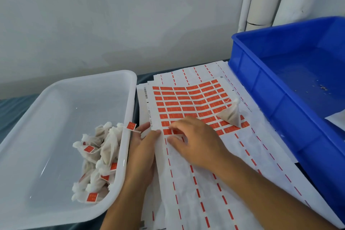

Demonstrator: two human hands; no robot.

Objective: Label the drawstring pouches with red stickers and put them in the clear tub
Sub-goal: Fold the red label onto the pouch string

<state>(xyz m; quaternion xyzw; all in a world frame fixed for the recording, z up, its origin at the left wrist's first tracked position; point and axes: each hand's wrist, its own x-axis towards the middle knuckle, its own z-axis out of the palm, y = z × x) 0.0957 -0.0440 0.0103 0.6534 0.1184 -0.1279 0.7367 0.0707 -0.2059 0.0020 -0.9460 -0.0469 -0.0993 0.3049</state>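
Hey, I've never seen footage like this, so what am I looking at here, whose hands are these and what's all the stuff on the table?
No machine here: a person wears a camera on the head, looking down at their own bare hands. The left hand presses the sticker sheet flat, and the right hand picks at a red sticker on its lowest row. One unlabelled pouch lies on the sheet. The clear tub at left holds labelled pouches. A blue crate stands at right.
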